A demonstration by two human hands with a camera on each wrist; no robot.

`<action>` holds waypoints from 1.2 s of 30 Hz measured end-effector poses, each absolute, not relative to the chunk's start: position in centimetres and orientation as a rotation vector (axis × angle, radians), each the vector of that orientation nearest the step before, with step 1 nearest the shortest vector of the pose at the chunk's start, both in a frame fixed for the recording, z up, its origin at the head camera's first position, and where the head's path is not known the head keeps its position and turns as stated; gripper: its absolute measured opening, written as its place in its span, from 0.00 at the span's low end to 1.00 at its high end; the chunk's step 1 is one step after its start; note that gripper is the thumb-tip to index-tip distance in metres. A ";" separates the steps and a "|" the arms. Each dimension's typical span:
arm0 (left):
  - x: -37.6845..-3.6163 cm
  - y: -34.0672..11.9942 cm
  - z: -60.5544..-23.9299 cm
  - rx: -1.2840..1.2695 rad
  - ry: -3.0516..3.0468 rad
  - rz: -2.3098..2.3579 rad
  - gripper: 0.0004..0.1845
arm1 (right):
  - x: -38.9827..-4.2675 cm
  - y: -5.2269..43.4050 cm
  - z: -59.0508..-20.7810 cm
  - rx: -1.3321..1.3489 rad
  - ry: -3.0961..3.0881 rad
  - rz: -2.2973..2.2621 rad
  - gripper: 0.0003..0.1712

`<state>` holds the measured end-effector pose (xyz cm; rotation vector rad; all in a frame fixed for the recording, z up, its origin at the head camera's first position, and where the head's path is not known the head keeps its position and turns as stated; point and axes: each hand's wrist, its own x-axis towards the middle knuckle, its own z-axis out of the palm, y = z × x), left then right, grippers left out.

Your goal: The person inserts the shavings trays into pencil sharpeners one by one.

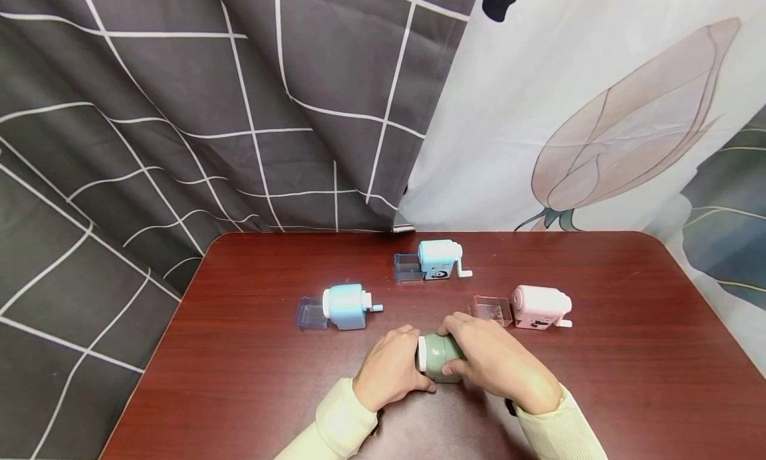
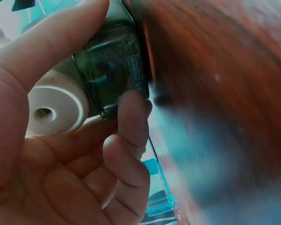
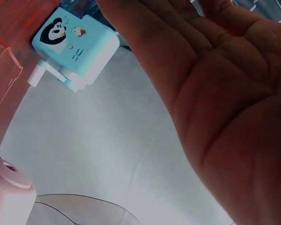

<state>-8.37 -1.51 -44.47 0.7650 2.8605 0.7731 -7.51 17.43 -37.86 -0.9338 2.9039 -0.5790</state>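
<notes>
A green crank pencil sharpener is between my two hands near the front of the table. My left hand grips its white-ringed end, thumb on one side and fingers on the other. Up close in the left wrist view, the dark see-through shavings drawer sits beside the white pencil-hole ring, and fingertips touch the drawer's lower edge. My right hand holds the green body from the right, thumb in front and fingers behind. The crank end is hidden by that hand.
Behind my hands stand a light blue sharpener, a blue sharpener at left and a pink sharpener at right. Each has its clear drawer pulled out to the left. Curtains hang at the table's back edge.
</notes>
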 end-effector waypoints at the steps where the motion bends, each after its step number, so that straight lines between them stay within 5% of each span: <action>1: -8.4 -1.5 -44.4 0.760 2.854 0.783 0.31 | -7.5 17.4 -37.8 -0.933 2.905 -0.576 0.21; 8: -8.4 -1.7 -44.6 0.726 2.794 0.941 0.43 | -7.5 17.2 -37.9 -0.932 2.911 -0.562 0.21; 36: -8.1 -1.4 -44.7 1.000 2.946 0.743 0.44 | -7.6 17.3 -37.8 -0.927 2.903 -0.580 0.23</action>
